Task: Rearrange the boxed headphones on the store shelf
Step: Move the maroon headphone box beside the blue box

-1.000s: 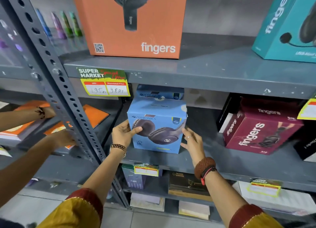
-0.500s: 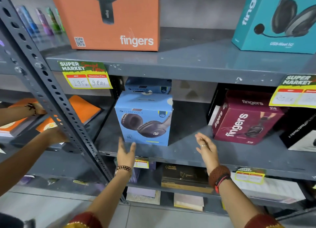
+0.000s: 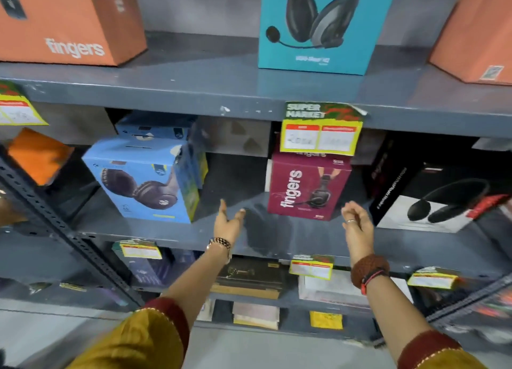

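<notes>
A maroon "fingers" headphone box (image 3: 307,187) stands on the grey middle shelf (image 3: 277,235). My left hand (image 3: 227,222) is raised open just left of its lower corner, apart from it. My right hand (image 3: 356,222) is open just right of that box, fingers spread, holding nothing. A light blue headphone box (image 3: 144,179) stands farther left on the same shelf, with a second blue box (image 3: 155,129) behind it. A black and white headphone box (image 3: 432,197) stands to the right.
On the upper shelf stand an orange "fingers" box (image 3: 69,19), a teal headset box (image 3: 321,25) and another orange box (image 3: 479,31). Yellow price tags (image 3: 321,130) hang from shelf edges. A perforated steel upright (image 3: 55,224) slants at left. Flat boxes (image 3: 249,280) fill the lower shelves.
Both hands let go of the light blue box, which stays on the shelf. They moved right and now flank the maroon box. The view has shifted right as well.
</notes>
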`<move>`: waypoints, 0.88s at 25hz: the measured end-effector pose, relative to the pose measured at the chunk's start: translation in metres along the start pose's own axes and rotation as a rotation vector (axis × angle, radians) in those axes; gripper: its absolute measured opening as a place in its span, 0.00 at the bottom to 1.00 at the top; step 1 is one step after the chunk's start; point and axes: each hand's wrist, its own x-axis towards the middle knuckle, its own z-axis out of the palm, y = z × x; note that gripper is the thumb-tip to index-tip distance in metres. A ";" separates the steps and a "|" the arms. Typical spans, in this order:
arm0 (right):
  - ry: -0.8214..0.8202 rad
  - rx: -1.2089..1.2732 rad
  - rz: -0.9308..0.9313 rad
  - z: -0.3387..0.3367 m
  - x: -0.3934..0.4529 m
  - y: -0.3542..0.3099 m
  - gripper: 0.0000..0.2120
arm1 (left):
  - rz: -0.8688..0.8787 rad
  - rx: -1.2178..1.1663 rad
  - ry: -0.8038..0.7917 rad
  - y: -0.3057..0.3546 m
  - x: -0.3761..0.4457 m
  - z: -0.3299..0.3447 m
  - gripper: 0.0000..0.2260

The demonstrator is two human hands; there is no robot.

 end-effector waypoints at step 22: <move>-0.292 -0.225 -0.122 -0.023 -0.009 -0.033 0.24 | 0.353 0.270 0.082 0.031 -0.061 0.022 0.26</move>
